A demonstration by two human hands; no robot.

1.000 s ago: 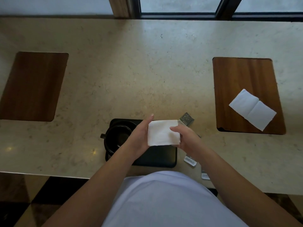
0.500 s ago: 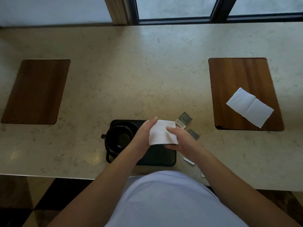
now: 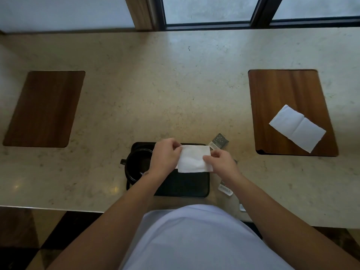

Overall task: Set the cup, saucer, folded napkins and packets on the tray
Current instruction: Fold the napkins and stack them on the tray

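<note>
- white folded napkin [image 3: 192, 159] held over the black tray [image 3: 185, 187], above its far right half, long axis running left-right.
- left hand [image 3: 165, 155] pinches the napkin's left edge, right hand [image 3: 222, 162] pinches the right edge; both sets of fingers curled on it.
- judgement: next move is straight down onto the tray's bare right part; either hand is equally near.
- black cup [image 3: 138, 164] on its saucer sits on the tray's left side, partly under the left wrist.
- packets off the tray, to its right: dark packet [image 3: 218, 142] at the far right corner, small white packet [image 3: 225, 189] at the near right.
- print on the packets too small to read.
- second napkin [image 3: 297, 128], opened flat, lies on the wooden board [image 3: 288, 90] well right of the tray.
</note>
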